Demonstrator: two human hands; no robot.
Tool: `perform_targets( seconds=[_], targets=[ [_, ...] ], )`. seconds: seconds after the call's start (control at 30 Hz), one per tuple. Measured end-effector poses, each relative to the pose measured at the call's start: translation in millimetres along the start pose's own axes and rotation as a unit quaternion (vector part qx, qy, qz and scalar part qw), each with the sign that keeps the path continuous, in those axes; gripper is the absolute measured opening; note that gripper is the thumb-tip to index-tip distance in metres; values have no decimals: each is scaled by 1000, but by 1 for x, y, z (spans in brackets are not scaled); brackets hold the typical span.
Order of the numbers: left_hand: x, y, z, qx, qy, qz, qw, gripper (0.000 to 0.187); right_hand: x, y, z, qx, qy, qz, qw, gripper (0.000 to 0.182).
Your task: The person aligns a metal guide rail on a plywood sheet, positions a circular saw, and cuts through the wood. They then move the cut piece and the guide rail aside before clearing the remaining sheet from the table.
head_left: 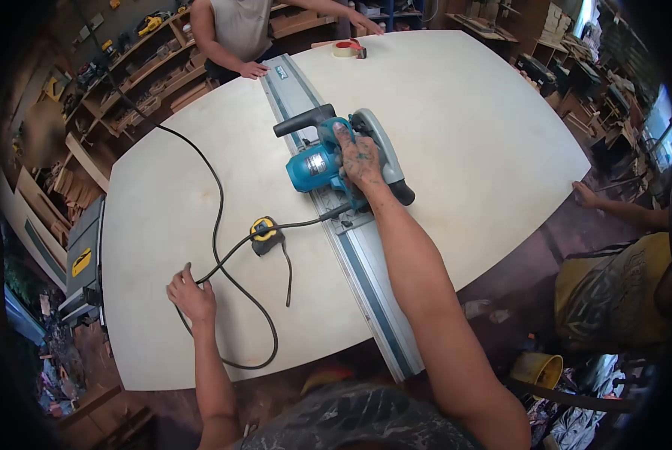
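Gripping teal ribbed-housing saw [315, 166] | grooved metal rail [371, 281] | pale smooth panel [163, 225]

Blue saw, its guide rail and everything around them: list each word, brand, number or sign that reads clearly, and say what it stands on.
No text reads clearly enough to quote.
Label on the blue saw: too small.
Mark near the guide rail's far end: too blurred.
Lettering on the yellow shirt at right: too blurred.
Mark on the yellow patch at left: too blurred.

Shelves [158, 100] hold wood pieces [193, 97]; a yellow bucket [549, 370] sits well apart.
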State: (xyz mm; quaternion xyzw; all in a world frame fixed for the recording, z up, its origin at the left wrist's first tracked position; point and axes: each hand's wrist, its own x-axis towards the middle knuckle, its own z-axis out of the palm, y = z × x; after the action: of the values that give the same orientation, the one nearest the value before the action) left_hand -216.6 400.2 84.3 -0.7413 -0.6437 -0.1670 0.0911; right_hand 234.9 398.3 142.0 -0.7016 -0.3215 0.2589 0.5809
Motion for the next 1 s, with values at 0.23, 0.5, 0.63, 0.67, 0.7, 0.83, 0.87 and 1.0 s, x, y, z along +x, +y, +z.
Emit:
perform_targets(
  seconds=[0.23,0.5,0.63,0.67,0.7,0.83,0.87,1.0],
  targets=[
    [-58,73,32,-170,-4,284,944,66,17,-2,10,17,12,0,1000,75],
    [-93,159,78,-370,-161,389,828,53,51,2,31,16,20,-9,1000,76],
    [-73,184,76,-347,-172,348,854,57,70,0,39,4,16,-29,999,77],
    [-73,187,75,-338,-176,350,856,56,75,0,42,9,15,-27,999,77],
    [-72,192,74,-331,-178,353,857,56,81,-3,42,14,14,-27,999,78],
    [-76,200,64,-259,-197,402,856,54,104,2,44,-27,19,-22,999,85],
    [-84,199,62,-245,-208,414,852,53,108,10,45,-48,28,-37,998,86],
    [-77,200,57,-210,-245,431,843,52,133,-3,58,-70,20,-46,996,90]
  ],
)
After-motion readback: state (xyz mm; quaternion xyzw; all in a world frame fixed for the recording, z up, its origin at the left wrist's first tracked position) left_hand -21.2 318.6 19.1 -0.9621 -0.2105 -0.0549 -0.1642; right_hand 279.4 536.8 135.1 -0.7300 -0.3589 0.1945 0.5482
